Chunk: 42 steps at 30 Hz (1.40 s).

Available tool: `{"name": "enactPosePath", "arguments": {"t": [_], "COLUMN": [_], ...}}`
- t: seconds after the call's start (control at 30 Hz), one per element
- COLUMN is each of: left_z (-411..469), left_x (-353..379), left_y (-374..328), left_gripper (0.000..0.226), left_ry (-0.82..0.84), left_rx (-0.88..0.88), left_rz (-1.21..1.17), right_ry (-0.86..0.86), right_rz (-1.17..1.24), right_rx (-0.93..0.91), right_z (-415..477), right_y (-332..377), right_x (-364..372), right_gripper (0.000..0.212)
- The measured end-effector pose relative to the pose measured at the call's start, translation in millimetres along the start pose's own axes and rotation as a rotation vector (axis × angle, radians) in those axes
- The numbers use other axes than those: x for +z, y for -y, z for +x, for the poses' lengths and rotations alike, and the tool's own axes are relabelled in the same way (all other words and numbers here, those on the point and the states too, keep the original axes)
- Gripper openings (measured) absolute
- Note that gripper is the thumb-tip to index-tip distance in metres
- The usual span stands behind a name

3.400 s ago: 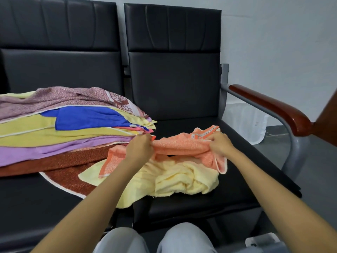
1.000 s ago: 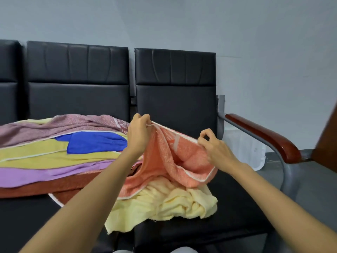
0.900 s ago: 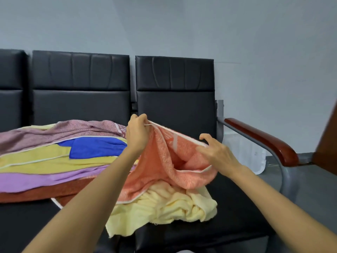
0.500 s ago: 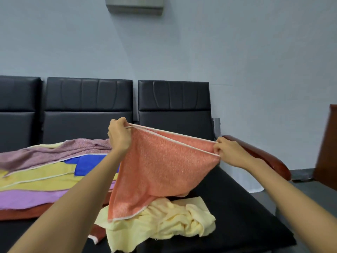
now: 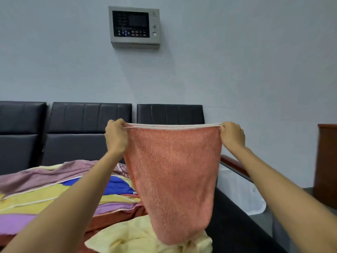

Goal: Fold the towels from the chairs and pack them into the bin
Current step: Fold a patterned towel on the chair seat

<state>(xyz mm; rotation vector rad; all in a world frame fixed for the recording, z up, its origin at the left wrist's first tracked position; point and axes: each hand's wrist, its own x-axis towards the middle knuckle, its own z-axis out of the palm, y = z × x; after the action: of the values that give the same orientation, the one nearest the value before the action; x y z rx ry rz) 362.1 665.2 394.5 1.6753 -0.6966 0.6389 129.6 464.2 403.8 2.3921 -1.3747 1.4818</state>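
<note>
Left hand [image 5: 116, 136] and right hand [image 5: 232, 136] each pinch a top corner of the orange towel [image 5: 173, 179], raised and stretched taut between them. It hangs doubled, its lower end touching the crumpled yellow towel [image 5: 138, 236] below. Stacked towels [image 5: 45, 194] lie beneath the left hand.

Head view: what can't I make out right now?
All in the head view:
- white bin: top hidden behind armrest, contents unclear.
- towel stack: cut off by left edge.
- wall panel: labels too small.
- yellow towel: partly covered by hanging orange towel.
</note>
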Motion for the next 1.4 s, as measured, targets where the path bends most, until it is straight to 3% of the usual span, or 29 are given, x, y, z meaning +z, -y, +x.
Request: {"name": "enactPosePath", "arguments": {"t": [0.2,0.33,0.6,0.77,0.93,1.0,1.1,1.17,1.3,1.4], "left_z": [-14,-19,-26,-20,-8,-9,-33,-56,-92,-105], "left_x": [0,11,79,148,227,261,298,306,292,266], "left_y": [-5,-8,31,69,109,128,162,183,199,187], "left_gripper": [0.014,0.012,0.011,0.015,0.008,0.011,0.062,0.08,0.071,0.032], "left_ry": [0.037,0.006,0.131,0.277,0.306,0.354,0.522,0.602,0.827,0.94], "left_rx": [0.132,0.16,0.112,-0.122,-0.325,-0.416,-0.515,-0.501,-0.297,-0.027], "left_rz": [0.004,-0.056,0.308,0.156,-0.036,-0.157,-0.332,-0.371,-0.134,0.022], "right_ry": [-0.224,-0.251,-0.168,-0.088,-0.071,0.043,0.377,0.481,0.635,0.685], "right_rz": [0.028,0.151,0.216,0.216,0.262,0.333,0.351,0.286,0.19,0.142], "right_rx": [-0.032,0.042,0.143,0.226,0.277,0.245,0.238,0.239,0.317,0.279], "right_z": [-4,-5,-9,8,32,34,16,-3,-47,-74], "right_y": [-15,-24,-61,-92,-112,-121,-142,-158,-175,-177], "right_x": [-6,-5,67,141,214,246,291,308,306,290], "right_gripper": [0.026,0.025,0.02,0.021,0.028,0.037,0.072,0.077,0.052,0.053]}}
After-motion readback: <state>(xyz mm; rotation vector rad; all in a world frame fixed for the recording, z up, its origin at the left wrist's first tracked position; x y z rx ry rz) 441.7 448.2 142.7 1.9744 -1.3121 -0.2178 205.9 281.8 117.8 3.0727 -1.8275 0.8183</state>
